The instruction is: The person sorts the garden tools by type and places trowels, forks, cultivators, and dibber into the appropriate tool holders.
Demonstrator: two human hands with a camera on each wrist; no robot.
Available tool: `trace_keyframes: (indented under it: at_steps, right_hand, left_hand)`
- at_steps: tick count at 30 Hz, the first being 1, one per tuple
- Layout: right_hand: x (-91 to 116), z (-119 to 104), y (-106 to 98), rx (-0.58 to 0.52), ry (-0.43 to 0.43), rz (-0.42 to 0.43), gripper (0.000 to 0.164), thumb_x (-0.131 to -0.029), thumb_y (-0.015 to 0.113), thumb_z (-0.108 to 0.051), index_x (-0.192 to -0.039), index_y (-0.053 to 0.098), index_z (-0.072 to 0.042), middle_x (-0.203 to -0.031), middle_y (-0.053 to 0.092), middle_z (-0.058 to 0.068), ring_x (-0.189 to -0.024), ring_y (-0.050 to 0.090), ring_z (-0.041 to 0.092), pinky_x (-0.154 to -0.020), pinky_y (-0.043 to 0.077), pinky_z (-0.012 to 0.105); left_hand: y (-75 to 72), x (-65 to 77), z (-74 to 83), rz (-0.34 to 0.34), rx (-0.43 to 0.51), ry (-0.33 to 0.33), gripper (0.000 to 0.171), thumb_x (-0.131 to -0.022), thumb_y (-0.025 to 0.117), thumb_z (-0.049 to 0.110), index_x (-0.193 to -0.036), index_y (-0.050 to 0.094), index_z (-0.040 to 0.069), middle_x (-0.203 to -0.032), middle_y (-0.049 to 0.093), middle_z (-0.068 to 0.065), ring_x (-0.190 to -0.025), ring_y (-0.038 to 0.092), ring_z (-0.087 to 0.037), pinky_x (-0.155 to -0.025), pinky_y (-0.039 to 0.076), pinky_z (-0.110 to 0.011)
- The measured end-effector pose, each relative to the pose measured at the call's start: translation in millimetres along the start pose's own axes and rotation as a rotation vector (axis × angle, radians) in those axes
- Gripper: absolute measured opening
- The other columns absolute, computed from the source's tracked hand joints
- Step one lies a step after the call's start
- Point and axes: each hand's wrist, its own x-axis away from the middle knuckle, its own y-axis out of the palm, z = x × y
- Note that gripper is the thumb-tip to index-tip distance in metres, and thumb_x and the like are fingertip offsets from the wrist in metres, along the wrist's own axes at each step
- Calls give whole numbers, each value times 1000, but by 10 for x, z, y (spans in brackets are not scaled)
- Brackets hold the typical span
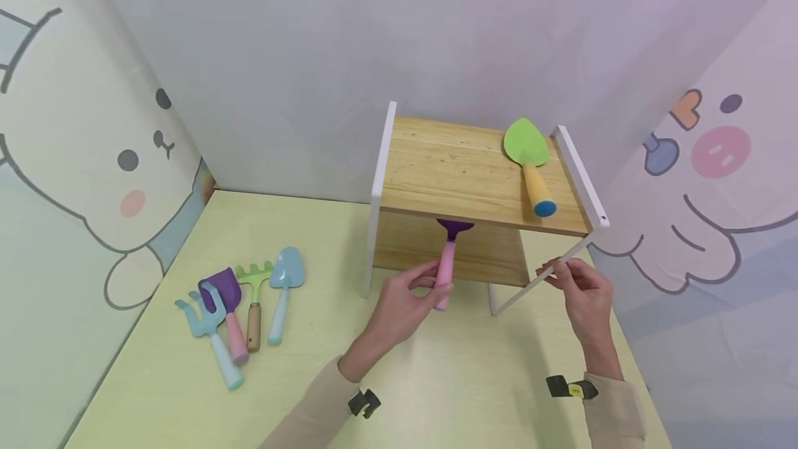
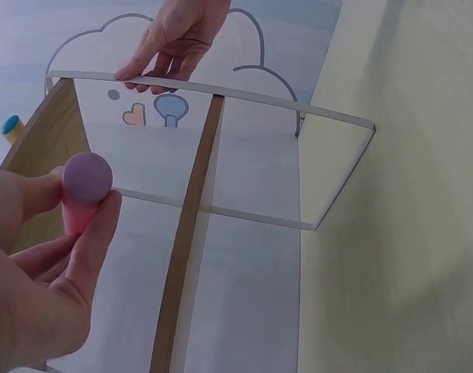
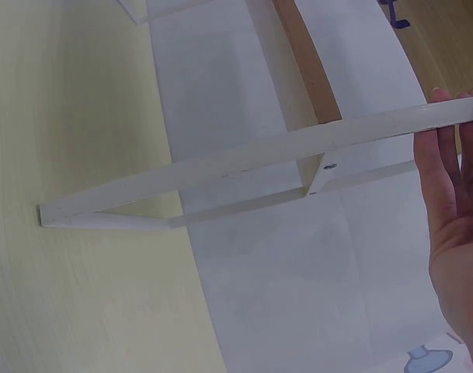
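Note:
My left hand (image 1: 399, 307) grips the pink handle of a garden tool (image 1: 445, 265) with a purple head. That head reaches in under the top board (image 1: 449, 168) of a small two-tier shelf, which hides most of it. In the left wrist view the handle's rounded end (image 2: 87, 179) points toward the camera, between thumb and fingers. On the shelf's right side my right hand (image 1: 586, 296) pinches the slanting white front post (image 1: 541, 278) between thumb and fingers. A green trowel (image 1: 526, 144) with a yellow, blue-tipped handle lies on the top board's right part.
At left on the table (image 1: 156, 393) lie a light blue hand fork (image 1: 215, 338), a purple shovel (image 1: 226, 289) with pink handle, a green rake (image 1: 254, 296) with wooden handle and a light blue trowel (image 1: 287, 276). The fork overlaps the purple shovel. Printed walls stand behind and beside.

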Motion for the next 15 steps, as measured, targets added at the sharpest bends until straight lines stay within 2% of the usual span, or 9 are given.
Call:
trace_keyframes:
  at_steps: [15]
  right_hand:
    - [-13,-4,13,-24,6,8,15,-101,54,10,-105,60,24,-95,76,4,-85,76,14,-79,60,28]
  left_hand:
    - [138,-231,47,-38,42,-17,44,-95,76,17,-131,65,-6,-116,74,-16,-100,74,-26,-75,61,-25]
